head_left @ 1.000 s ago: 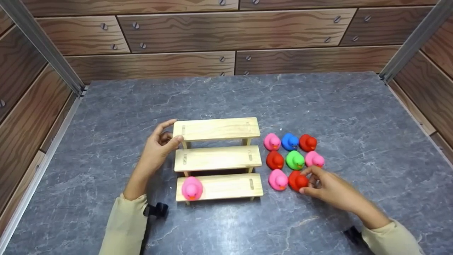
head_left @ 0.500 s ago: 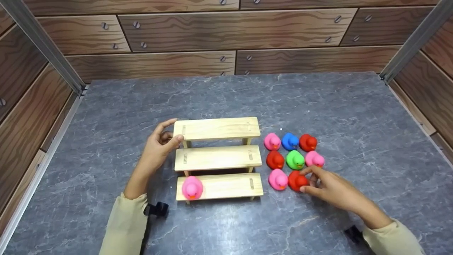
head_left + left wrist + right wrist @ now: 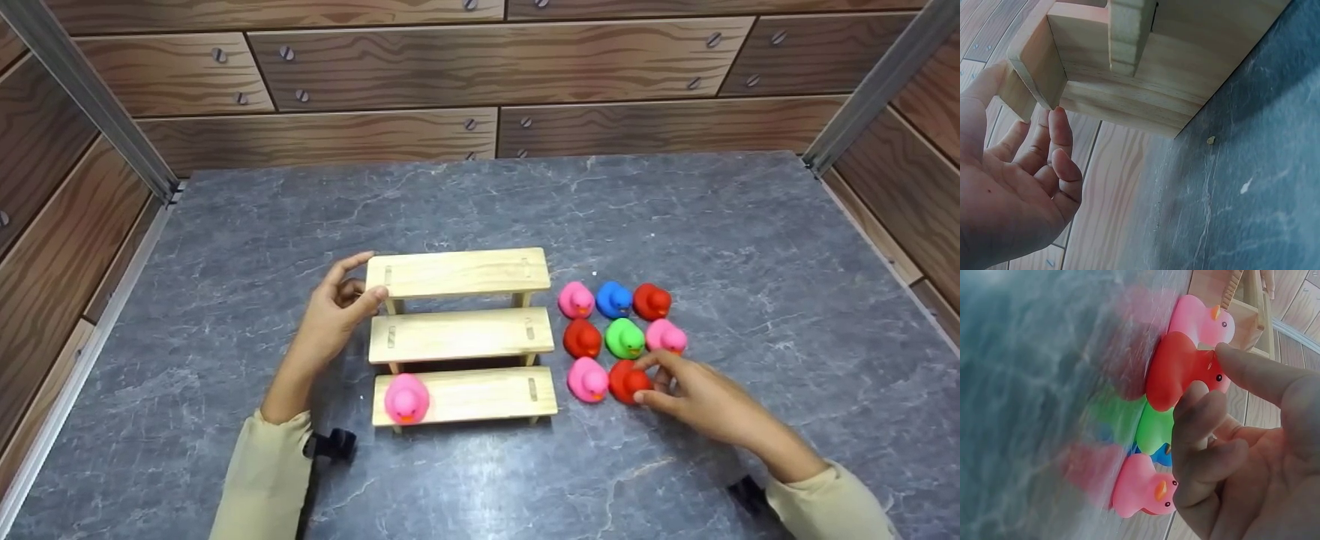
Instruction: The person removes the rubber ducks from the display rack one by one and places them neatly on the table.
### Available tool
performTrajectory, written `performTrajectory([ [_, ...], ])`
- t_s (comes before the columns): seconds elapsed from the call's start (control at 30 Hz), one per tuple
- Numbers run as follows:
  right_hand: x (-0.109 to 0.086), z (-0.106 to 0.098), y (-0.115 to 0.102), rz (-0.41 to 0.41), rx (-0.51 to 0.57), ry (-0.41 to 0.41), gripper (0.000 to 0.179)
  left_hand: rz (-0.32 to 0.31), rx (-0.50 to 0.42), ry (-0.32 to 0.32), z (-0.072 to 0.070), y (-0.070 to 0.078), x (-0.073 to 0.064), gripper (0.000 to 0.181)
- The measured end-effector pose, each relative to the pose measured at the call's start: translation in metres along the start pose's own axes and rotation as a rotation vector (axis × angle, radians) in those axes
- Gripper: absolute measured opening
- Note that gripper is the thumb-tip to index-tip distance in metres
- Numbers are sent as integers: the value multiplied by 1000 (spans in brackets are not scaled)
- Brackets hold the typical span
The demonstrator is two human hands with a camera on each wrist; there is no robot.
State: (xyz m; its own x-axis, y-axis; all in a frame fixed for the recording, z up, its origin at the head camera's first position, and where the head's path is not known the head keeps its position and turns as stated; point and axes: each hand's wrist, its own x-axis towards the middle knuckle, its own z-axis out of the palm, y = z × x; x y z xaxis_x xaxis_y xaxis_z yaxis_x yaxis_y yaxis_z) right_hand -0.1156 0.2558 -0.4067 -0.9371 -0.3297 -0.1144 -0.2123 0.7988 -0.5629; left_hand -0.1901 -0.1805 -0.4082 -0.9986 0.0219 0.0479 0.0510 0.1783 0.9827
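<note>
A three-step wooden stand [image 3: 461,334] stands mid-table, and a pink rubber duck [image 3: 406,400] sits at the left end of its lowest step. My left hand [image 3: 330,315] grips the left end of the top step, thumb at the front edge; the left wrist view shows this hand [image 3: 1027,180] with fingertips at the board's edge. To the right, my right hand [image 3: 697,394] pinches a red rubber duck [image 3: 628,381] between thumb and fingers. That red duck [image 3: 1174,371] still rests on the table in the right wrist view, the thumb at its head.
Right of the stand, more rubber ducks stand in rows: pink [image 3: 587,380], red [image 3: 582,339], green [image 3: 625,339], blue [image 3: 614,300] and others. Grey marbled table [image 3: 480,202] runs back to a wood-plank wall [image 3: 495,67]. Metal posts rise at both back corners.
</note>
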Motion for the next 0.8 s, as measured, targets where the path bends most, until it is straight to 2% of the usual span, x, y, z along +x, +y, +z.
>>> performTrajectory([
  [0.43,2,-1,2,16,0,10,34,-15,-7,-24,-2,-1,-1,57],
  [0.8,0,-5,-1,6,30,17,36,-5,-4,-14,-1,0,-1,55],
])
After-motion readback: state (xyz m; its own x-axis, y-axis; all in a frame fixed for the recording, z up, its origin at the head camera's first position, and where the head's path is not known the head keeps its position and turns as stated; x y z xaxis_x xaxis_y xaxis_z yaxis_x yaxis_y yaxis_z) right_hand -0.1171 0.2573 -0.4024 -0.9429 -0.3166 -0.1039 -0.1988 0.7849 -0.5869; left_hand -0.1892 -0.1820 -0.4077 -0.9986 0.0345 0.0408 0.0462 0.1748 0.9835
